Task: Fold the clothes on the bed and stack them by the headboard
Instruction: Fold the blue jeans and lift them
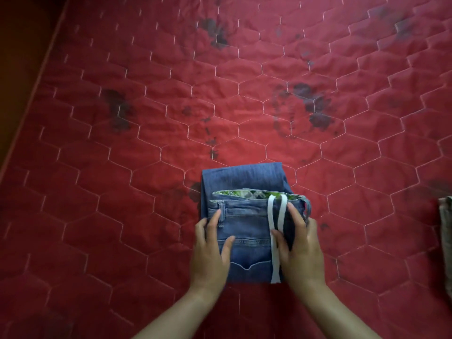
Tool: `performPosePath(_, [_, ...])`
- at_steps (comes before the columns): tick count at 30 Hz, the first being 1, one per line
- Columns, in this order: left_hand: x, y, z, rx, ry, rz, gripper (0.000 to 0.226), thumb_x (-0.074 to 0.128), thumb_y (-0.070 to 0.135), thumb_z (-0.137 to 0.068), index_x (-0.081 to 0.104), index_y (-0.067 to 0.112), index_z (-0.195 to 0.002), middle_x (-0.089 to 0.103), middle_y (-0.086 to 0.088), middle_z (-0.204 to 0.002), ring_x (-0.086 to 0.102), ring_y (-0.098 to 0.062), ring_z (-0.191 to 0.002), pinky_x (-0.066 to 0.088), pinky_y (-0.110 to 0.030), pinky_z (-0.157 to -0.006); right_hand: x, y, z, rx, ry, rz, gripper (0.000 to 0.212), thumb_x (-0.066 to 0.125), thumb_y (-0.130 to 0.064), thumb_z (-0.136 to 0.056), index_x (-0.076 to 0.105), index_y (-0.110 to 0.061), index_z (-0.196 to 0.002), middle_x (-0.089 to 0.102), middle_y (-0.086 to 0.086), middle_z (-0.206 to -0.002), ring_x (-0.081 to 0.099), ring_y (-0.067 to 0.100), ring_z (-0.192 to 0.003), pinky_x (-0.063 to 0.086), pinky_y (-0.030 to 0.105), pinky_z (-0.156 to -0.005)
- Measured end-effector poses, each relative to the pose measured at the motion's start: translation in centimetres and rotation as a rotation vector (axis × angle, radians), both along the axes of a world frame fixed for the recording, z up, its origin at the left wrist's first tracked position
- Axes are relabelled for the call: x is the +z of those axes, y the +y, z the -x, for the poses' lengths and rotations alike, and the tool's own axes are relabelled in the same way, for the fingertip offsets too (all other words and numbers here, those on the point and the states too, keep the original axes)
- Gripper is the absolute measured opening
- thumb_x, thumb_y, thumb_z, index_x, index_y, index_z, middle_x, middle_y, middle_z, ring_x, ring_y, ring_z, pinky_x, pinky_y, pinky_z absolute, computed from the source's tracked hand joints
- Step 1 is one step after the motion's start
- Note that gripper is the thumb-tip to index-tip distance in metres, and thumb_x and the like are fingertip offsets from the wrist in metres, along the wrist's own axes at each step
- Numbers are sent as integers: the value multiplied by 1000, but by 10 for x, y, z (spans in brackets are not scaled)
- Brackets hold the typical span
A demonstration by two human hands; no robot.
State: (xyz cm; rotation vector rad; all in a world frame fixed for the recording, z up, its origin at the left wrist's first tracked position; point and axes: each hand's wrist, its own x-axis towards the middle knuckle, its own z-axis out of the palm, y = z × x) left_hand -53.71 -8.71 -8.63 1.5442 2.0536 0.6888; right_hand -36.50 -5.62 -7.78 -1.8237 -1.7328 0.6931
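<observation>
Forearms enter from 6 o'clock. Left hand [210, 250] rests on folded jeans [244, 216] at bundle's 9 o'clock edge, fingers straight, thumb flat on denim. Right hand [302, 245] rests at 3 o'clock edge, fingers spread, thumb on white strap [274, 243]. Jeans lie on red quilted bed [146, 148], low centre of view. Dark stains [315, 106] toward 12 and 1 o'clock. Pale cloth [446, 216] at 3 o'clock frame edge.

One folded jeans [247, 228], two hands [210, 253] [302, 248], one mattress [122, 143].
</observation>
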Motion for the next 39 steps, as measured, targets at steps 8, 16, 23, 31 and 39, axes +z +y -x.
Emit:
performPosePath(8, [23, 65, 13, 148, -108, -177, 55, 57, 14, -91, 36, 18, -141, 42, -5, -131, 38, -1, -115, 25, -4, -98, 14, 80, 5, 62, 62, -61, 71, 66, -26, -84, 25, -44, -140, 36, 7, -132, 46, 14, -105, 46, 33, -75])
performPosePath(16, [-40, 68, 8, 114, 157, 416, 74, 40, 60, -88, -4, 43, -145, 7, -7, -154, 21, -31, -137, 35, -54, -99, -42, 74, 1, 88, -251, 207, 58, 34, -62, -87, 15, -53, -141, -2, 3, -156, 11, 31, -142, 28, 56, -104])
performPosePath(23, [-57, 69, 3, 151, 203, 392, 81, 41, 62, -86, -16, 47, -142, 23, -18, -139, 38, -36, -119, 40, -46, -94, -65, 69, 6, -22, -196, 310, 58, 34, -66, -85, 10, -59, -137, 14, 9, -151, 17, 33, -137, 31, 55, -101])
performPosePath(31, [-27, 49, 9, 149, -29, 256, 67, 48, 52, -90, 7, 49, -143, 64, -8, -114, 63, -27, -95, 43, -27, -71, -37, 51, 4, -80, 76, 302, 46, 44, -54, -90, 27, -62, -131, 43, -3, -104, 55, 17, -89, 37, 26, -79])
performPosePath(39, [119, 27, 6, 88, -56, 17, 66, 50, 54, -88, 9, 56, -140, 54, 2, -134, 59, -22, -109, 44, -24, -71, 110, 14, -1, -128, 118, 14, 48, 47, -45, -91, 23, -75, -120, 42, -9, -100, 48, 1, -71, 36, 26, -65])
